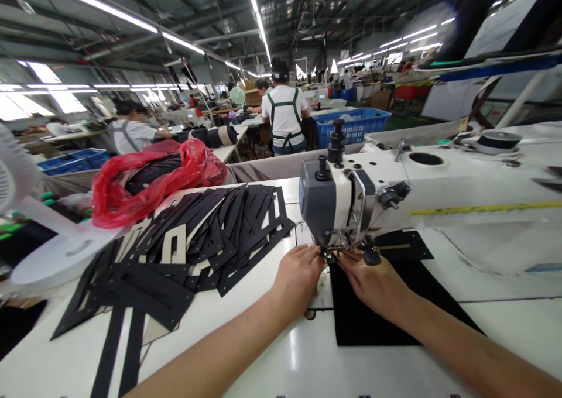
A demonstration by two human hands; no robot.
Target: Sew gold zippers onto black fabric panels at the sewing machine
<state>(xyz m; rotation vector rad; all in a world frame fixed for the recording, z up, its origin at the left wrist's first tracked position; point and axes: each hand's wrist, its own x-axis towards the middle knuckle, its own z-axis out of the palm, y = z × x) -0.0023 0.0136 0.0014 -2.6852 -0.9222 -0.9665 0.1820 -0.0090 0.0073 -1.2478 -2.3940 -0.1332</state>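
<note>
A white and grey sewing machine (pixel 340 202) stands over the white table, its needle area between my two hands. My left hand (pixel 301 275) is at the left of the presser foot, fingers together and bent down at the edge of the work. Across from it, my right hand (pixel 371 281) lies on a black fabric panel (pixel 351 325), fingertips pressed near the foot. The panel reaches from the needle area toward the front right. Behind the right hand, a black piece with a slot (pixel 406 246) lies under the machine arm. The fingertips are partly hidden by the machine.
A spread pile of black slotted pieces (pixel 228 228) covers the table's left side. Beyond it lies a red plastic bag (pixel 158 178). A white fan (pixel 57 240) stands far left. A blue basket (pixel 351 126) and a person in a white shirt (pixel 284 114) are behind the machine.
</note>
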